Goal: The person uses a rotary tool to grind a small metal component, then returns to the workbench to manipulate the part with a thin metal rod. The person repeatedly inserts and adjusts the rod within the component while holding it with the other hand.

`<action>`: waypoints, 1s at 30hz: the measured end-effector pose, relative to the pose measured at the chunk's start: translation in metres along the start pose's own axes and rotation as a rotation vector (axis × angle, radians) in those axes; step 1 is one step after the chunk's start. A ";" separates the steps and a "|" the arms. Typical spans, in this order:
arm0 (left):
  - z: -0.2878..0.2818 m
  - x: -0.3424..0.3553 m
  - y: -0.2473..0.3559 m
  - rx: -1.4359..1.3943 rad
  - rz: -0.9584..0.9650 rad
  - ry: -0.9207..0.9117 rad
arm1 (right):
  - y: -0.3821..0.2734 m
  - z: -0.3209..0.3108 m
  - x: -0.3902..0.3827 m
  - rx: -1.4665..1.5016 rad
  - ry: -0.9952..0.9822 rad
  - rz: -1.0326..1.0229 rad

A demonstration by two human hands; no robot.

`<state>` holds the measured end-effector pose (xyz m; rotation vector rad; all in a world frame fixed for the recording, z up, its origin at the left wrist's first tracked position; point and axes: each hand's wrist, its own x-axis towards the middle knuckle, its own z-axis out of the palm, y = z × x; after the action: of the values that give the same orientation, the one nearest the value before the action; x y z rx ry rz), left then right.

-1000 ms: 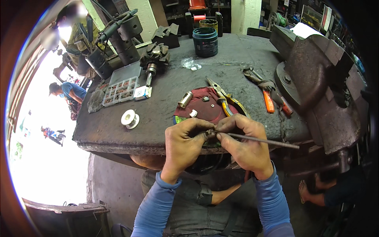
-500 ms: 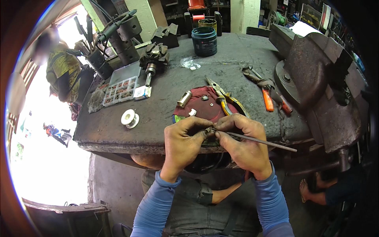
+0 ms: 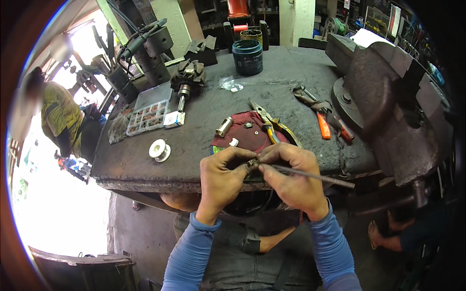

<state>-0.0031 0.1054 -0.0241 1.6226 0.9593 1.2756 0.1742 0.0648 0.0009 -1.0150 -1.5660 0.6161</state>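
Observation:
Over the bench's front edge, my left hand [image 3: 223, 178] pinches a small metal part [image 3: 252, 162] between thumb and fingers; its exact kind is too small to make out. Close against it, my right hand [image 3: 295, 175] grips a thin metal rod [image 3: 325, 177], which points out to the right with its inner end at the small part. Just beyond both hands lies a dark red cloth [image 3: 241, 137]. On the cloth rest a short metal cylinder [image 3: 224, 127], a white piece [image 3: 234, 142], a small dark part [image 3: 248, 124], a tiny washer [image 3: 256, 133] and yellow-and-black pliers [image 3: 270, 127].
A white spool [image 3: 159, 150] and a compartment box [image 3: 148, 116] stand left on the workbench [image 3: 194, 145]. Farther back are an armature [image 3: 184, 89] and a dark tub [image 3: 247, 58]. Orange-handled tools [image 3: 324, 124] lie beside a large vise [image 3: 393, 106]. A person [image 3: 63, 114] stands at left.
Both hands stay together at the small part, and the rod has shifted slightly and tilts a little differently. The person at left has moved farther left; the view has shifted slightly.

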 end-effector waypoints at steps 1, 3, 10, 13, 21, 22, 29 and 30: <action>0.000 0.000 0.000 -0.015 -0.008 -0.004 | 0.000 0.000 0.000 -0.059 -0.008 -0.059; -0.001 -0.002 0.000 -0.029 -0.039 -0.008 | 0.001 0.000 0.000 0.003 -0.001 0.005; -0.001 -0.002 0.000 -0.016 -0.037 -0.013 | 0.002 -0.013 0.003 0.047 -0.102 0.016; -0.001 0.000 0.002 -0.013 -0.063 -0.016 | -0.014 -0.041 0.010 0.065 -0.113 0.168; 0.002 0.001 0.005 0.072 -0.024 0.095 | -0.002 -0.095 0.048 -0.698 -0.103 0.415; 0.003 0.002 0.006 0.029 -0.033 0.096 | 0.005 -0.095 0.047 -0.861 -0.076 0.388; -0.003 0.018 0.020 0.318 0.012 0.055 | 0.018 -0.079 0.037 -1.124 -0.009 0.321; -0.004 0.021 0.022 0.417 0.103 0.052 | 0.013 -0.080 0.030 -1.073 0.053 0.233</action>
<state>-0.0012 0.1181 0.0037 1.9848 1.2504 1.2475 0.2545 0.0869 0.0255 -1.9943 -1.7405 -0.1778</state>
